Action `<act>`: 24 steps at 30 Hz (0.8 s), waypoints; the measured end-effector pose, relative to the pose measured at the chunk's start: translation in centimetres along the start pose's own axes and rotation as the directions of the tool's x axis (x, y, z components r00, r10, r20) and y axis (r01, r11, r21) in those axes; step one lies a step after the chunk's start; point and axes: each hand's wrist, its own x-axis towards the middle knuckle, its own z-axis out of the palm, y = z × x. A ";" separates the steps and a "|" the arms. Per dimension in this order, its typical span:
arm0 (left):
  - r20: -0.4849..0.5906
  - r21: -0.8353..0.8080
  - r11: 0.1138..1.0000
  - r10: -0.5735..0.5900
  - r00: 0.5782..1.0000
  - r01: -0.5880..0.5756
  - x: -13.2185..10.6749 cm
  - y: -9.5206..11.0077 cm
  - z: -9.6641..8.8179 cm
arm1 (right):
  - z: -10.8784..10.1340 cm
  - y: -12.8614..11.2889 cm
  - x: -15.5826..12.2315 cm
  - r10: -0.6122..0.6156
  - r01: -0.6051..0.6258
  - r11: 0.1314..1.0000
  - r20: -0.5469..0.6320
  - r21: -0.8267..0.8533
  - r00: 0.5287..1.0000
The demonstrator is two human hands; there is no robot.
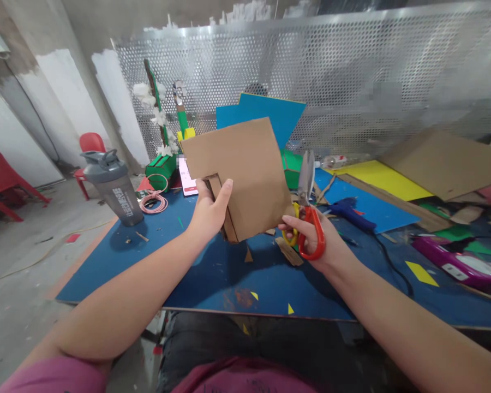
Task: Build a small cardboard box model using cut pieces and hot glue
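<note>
My left hand [210,211] grips the lower left edge of a brown cardboard piece [245,169] and holds it upright above the blue table [213,273]. My right hand [317,240] is closed round the red and yellow handles of a pair of scissors [309,210]. Their blades point up, beside the right edge of the cardboard. Small cardboard scraps [288,252] lie on the table just under both hands.
A grey shaker bottle [112,188] stands at the left, with a pink coiled cable [154,202] and a phone [187,177] behind it. A blue glue gun [352,214], coloured sheets, a purple tool [454,259] and large cardboard [442,161] fill the right. A perforated metal screen [352,76] closes the back.
</note>
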 end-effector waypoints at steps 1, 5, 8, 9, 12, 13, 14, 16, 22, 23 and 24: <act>0.000 -0.007 1.000 -0.003 1.000 0.003 0.0 0.0 0.0 | 0.0 -0.1 -0.1 -0.003 0.003 1.000 0.000 0.002 1.000; -0.004 -0.037 0.999 -0.004 1.000 0.004 0.0 -0.2 0.0 | 0.1 -0.5 -0.4 -0.013 0.013 1.000 0.024 -0.006 1.000; -0.004 -0.040 0.999 -0.006 1.000 0.006 0.0 -0.1 -0.1 | 0.0 -0.6 -0.5 -0.010 0.011 1.000 0.037 -0.024 0.999; 0.000 -0.037 0.999 0.002 1.000 -0.002 0.0 -0.1 -0.1 | 0.0 -0.7 -0.5 -0.009 0.010 1.000 0.041 -0.026 0.999; 0.011 -0.006 0.999 0.039 0.999 -0.039 0.0 0.1 -0.3 | 0.1 -0.8 -0.6 -0.001 0.002 1.000 0.036 -0.021 0.999; 0.013 0.011 0.999 0.052 0.999 -0.052 0.0 0.2 -0.3 | 0.1 -0.8 -0.6 0.000 0.000 1.000 0.032 -0.022 0.999; 0.016 0.028 0.997 0.065 0.998 -0.065 -0.1 0.3 -0.4 | 0.1 -0.8 -0.6 0.000 0.001 1.000 0.028 -0.027 1.000; 0.021 0.047 0.995 0.088 0.996 -0.089 -0.1 0.5 -0.4 | 0.1 -0.8 -0.6 -0.007 0.009 0.999 0.030 -0.047 1.000; 0.023 0.065 0.994 0.086 0.996 -0.088 -0.2 0.8 -0.4 | -0.3 -0.4 -0.4 -0.037 0.041 0.996 0.057 -0.073 0.998; 0.023 0.069 0.994 0.081 0.996 -0.082 -0.2 0.8 -0.4 | -0.4 -0.3 -0.4 -0.038 0.042 0.996 0.060 -0.076 0.997; 0.024 0.070 0.995 0.076 0.997 -0.077 -0.3 0.8 -0.4 | -0.4 -0.2 -0.4 -0.040 0.045 0.996 0.062 -0.078 0.997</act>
